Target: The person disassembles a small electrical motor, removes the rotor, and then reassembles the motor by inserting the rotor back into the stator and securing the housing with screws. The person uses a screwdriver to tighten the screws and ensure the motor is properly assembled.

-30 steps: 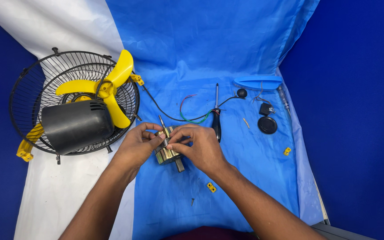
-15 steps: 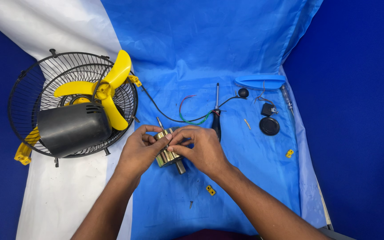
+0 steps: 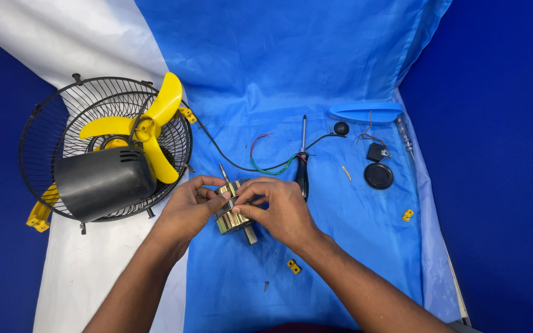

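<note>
A small metal motor core (image 3: 234, 217) with a thin shaft through it lies on the blue sheet (image 3: 291, 74) at the middle. My left hand (image 3: 187, 208) grips its left side with fingers curled over the top. From the right, my right hand (image 3: 279, 209) pinches the same core, thumb and fingers pressed on its upper face. The shaft sticks out above my fingers and below them. Left of my hands lies a wire fan guard (image 3: 44, 123) with a yellow three-blade propeller (image 3: 146, 129) and a black motor housing (image 3: 103, 180).
A black-handled screwdriver (image 3: 303, 163) lies just right of my hands beside a black cable with green and red wires (image 3: 260, 161). Farther right are a blue plastic piece (image 3: 365, 112), a round black cap (image 3: 379, 176), a small black part (image 3: 375, 152), yellow clips (image 3: 408, 215) and a loose screw (image 3: 266, 286).
My hands have stayed on the motor core, with the fingers shifting slightly over it. Nothing else on the sheet has moved.
</note>
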